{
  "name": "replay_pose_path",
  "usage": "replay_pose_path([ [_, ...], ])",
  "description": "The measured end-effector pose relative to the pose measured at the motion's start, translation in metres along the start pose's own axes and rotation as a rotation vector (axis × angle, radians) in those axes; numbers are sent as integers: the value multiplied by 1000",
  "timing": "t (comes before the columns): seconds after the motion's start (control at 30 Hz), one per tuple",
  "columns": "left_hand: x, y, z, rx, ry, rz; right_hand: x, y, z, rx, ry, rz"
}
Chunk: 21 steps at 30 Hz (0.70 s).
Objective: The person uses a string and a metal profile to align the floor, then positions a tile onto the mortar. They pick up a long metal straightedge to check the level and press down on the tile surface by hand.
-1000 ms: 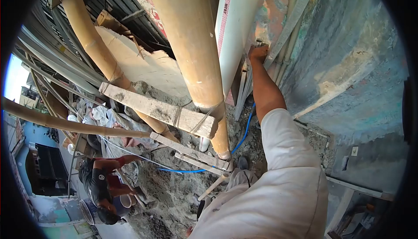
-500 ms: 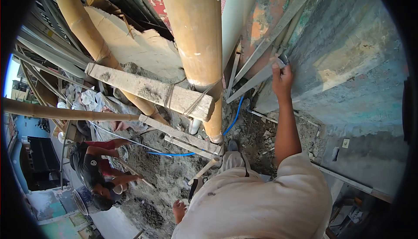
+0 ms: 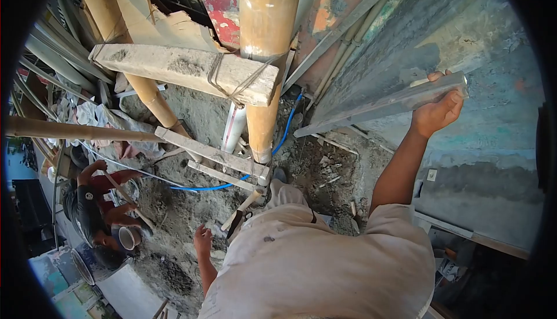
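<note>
At the right, my right hand (image 3: 438, 109) is wrapped round the upper end of a long grey straight board (image 3: 377, 104), which slants down to the left beside the plastered wall (image 3: 493, 104). My left hand (image 3: 203, 240) hangs low at my left side over the rough sandy ground, its fingers apart and nothing in them. Ahead of me stands a thick bamboo pole (image 3: 270, 17) with a cement-crusted wooden crosspiece (image 3: 185, 72) tied to it by cord.
Another person (image 3: 87, 208) bends at the left with a long-handled tool, next to a bucket (image 3: 129, 238). Lower wooden rungs (image 3: 212, 153), a blue hose (image 3: 288, 124) and a white pipe (image 3: 234, 127) are near the pole. A trowel (image 3: 354, 217) lies on the ground.
My right hand has moved right, pulling the board's upper end away from the other slats. My left hand and forearm show more at the left. The view has shifted.
</note>
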<state>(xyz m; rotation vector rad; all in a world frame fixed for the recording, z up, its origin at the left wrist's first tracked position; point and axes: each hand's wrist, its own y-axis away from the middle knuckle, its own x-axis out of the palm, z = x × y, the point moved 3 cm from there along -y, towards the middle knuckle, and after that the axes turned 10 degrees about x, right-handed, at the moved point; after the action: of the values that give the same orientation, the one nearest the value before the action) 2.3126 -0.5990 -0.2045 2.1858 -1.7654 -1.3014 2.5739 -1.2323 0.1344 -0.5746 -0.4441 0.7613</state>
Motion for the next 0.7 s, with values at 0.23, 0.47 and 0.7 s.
replay_pose_path([
  [0.23, 8, -8, -4, 48, 37, 25, -3, -1, -4, 198, 110, -184],
  [0.47, 6, -6, -24, 147, 64, -5, 9, 2, 33, 437, -43, -119],
  [0.7, 3, 13, -57, 274, 43, -137, 7, -15, 95, 466, -254, 346],
])
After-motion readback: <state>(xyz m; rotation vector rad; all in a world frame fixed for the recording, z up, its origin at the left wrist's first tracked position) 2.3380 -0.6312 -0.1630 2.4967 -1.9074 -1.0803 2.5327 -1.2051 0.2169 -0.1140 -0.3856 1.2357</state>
